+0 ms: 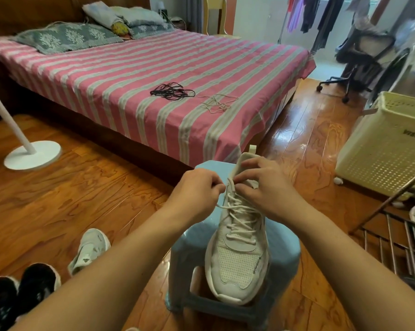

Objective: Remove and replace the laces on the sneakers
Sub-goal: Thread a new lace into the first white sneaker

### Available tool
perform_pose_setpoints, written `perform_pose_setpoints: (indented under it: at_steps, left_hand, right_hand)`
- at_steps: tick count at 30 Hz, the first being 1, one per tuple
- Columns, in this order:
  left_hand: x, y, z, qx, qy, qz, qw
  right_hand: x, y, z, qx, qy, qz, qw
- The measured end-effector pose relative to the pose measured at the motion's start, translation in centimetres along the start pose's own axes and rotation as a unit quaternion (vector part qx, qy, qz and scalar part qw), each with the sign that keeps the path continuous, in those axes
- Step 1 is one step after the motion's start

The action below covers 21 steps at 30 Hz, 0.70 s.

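Both hands, left hand (197, 187) and right hand (264, 185), pinch the white lace (237, 211) at the sneaker's (240, 249) twelve-o'clock end; tugging sideways could tip it off the blue stool (285, 249).

Striped bed (154, 75), glossy wooden floor (70, 192)

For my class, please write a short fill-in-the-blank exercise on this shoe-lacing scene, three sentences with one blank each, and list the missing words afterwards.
1. The white sneaker being laced stands on a light blue ____.
2. Both the left hand and the right hand pinch the white lace near the ____ of the sneaker.
3. A bundle of black laces lies on the striped ____.

Missing words: stool; top; bed
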<state>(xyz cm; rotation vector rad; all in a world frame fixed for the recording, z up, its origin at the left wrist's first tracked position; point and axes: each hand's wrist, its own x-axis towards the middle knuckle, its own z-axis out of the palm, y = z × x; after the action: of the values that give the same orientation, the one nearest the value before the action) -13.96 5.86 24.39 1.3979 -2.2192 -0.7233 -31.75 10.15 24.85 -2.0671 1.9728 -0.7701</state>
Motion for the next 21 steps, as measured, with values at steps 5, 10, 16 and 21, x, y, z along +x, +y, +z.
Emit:
perform_pose_setpoints:
  at_steps: [5,10,16,21]
  left_hand:
    - [0.0,0.9,-0.4,0.092,0.019,0.033,0.995]
    - [0.5,1.0,-0.5,0.186,0.024,0.134,0.973]
    - [0.4,-0.6,0.2,0.05,0.065,0.145,0.986]
    - [0.9,-1.0,-0.2,-0.122,-0.004,0.105,0.987]
  right_hand:
    - [0.1,-0.1,0.4,0.016,-0.003,-0.007,1.0]
    - [0.4,0.0,0.8,0.011,-0.008,-0.023,1.0]
    - [0.7,0.2,0.6,-0.007,-0.016,-0.051,0.999]
    - [1.1,0.0,0.3,0.027,-0.039,-0.009,0.999]
